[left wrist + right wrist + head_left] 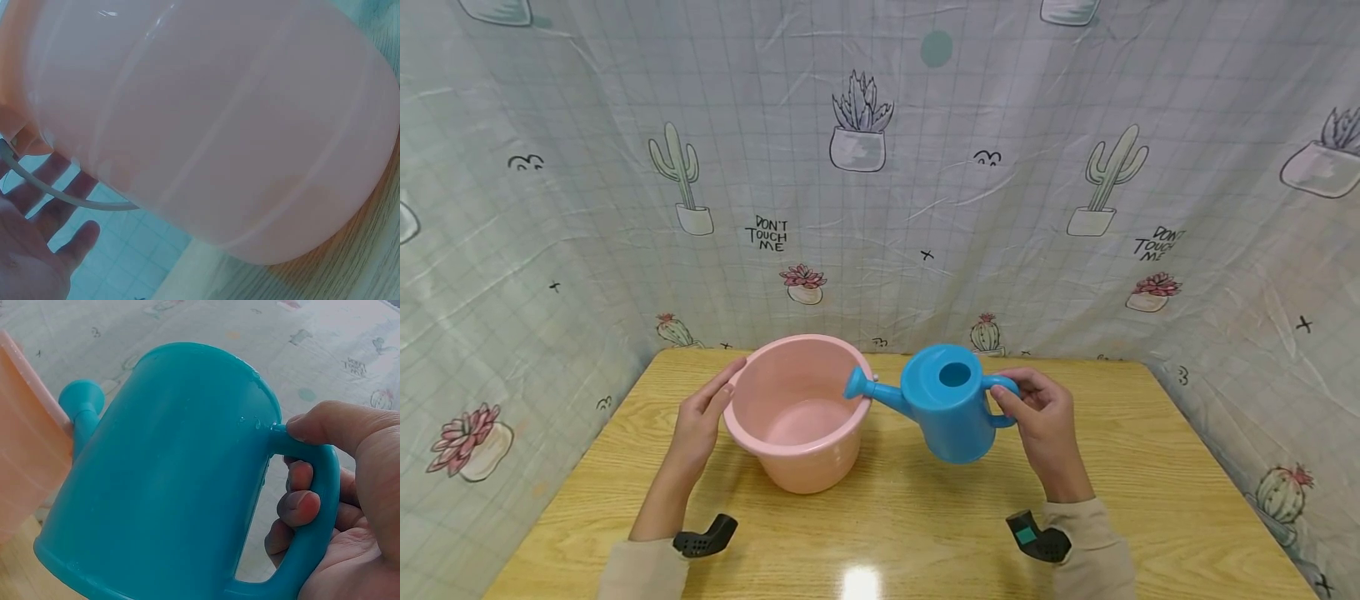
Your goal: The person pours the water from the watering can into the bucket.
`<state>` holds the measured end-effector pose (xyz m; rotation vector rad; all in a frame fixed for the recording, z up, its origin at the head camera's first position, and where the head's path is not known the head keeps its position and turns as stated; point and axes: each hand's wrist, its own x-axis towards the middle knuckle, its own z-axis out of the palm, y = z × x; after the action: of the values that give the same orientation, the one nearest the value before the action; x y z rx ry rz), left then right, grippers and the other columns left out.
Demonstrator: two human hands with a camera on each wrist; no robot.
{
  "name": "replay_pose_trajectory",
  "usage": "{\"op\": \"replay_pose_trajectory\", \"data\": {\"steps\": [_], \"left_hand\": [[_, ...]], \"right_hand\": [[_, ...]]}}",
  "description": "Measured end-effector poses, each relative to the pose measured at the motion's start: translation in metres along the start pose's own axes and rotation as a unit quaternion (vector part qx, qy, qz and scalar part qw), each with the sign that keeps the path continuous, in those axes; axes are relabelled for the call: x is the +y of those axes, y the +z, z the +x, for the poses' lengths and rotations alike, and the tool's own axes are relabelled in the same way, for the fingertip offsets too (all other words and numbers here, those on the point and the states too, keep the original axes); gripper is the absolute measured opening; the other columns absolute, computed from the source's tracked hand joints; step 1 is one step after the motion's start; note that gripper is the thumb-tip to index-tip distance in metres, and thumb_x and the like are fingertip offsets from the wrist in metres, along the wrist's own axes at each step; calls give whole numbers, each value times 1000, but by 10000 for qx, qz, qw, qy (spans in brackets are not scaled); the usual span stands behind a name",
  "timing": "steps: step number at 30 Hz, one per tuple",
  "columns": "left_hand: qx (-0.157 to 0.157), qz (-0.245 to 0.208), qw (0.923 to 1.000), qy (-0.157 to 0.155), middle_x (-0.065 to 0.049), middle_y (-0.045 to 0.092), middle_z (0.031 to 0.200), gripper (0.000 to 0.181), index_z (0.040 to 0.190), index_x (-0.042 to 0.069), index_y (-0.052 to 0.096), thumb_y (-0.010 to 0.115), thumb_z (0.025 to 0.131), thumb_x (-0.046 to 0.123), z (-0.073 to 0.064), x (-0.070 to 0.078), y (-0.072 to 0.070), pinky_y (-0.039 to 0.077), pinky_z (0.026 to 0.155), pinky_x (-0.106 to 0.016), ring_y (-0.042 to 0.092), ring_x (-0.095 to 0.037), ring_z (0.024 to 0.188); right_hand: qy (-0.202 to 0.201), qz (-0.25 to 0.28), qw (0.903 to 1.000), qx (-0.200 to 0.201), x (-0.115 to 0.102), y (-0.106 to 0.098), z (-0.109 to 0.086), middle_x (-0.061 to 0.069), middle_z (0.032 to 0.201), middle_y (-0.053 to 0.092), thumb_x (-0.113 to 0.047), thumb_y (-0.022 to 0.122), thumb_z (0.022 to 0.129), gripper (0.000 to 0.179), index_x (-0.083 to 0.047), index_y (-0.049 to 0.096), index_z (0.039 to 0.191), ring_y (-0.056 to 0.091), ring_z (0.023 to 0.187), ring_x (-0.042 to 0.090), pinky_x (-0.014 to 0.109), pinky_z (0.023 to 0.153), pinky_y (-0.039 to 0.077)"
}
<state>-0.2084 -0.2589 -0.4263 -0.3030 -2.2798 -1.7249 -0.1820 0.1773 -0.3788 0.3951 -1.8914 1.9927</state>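
Beyond both hands, a pale cloth backdrop [887, 200] printed with potted plants is hung, and beneath them a wooden table [1150, 467] is laid out. Just to the right of the left hand [698, 425], a pink bucket [808, 471] is stood upright on the table, its left rim touched by that hand, whose fingers are held nearly straight and spread along the outside. Just to the left of the right hand [1043, 417], a blue watering can [955, 429] is held by its handle [324, 500], around which the fingers are curled, with the thumb laid on top; whether its base is touched by the table cannot be told. The forearms behind the hands are covered by a beige left sleeve [643, 571] and right sleeve [1090, 550], and near each cuff a black wrist device is worn. Close by the left fingers, a thin grey bail [75, 201] is seen on the bucket. The can's spout [891, 397] is pointed away from the right hand, its flared head [856, 383] carried over the bucket's near rim. Beside the right thumb, small water drops [257, 423] are seen on the can.
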Motion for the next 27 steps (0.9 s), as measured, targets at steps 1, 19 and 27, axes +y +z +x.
{"op": "replay_pose_trajectory", "data": {"steps": [1,19,27], "left_hand": [[-2,-2,10000,-13,-8,41,152,47,147,13,43,40,105,32,0,0,0,37,97,-3,41,14,127],[37,-1,10000,-80,0,44,151,47,147,14,43,40,105,34,0,-2,1,38,98,-3,42,13,127],[64,-15,10000,-51,-1,44,151,46,146,13,44,40,105,33,0,-2,1,38,97,-4,42,13,127]], "right_hand": [[-6,14,10000,-7,0,0,0,-2,89,68,4,61,90,18,15,58,105,59,73,9,19,69,53],[1,30,10000,-80,0,-1,0,-3,91,68,5,61,90,18,14,58,105,62,77,8,20,72,54],[-9,29,10000,-83,0,-1,0,-3,91,68,5,61,90,18,14,58,105,63,78,8,20,73,55]]}}
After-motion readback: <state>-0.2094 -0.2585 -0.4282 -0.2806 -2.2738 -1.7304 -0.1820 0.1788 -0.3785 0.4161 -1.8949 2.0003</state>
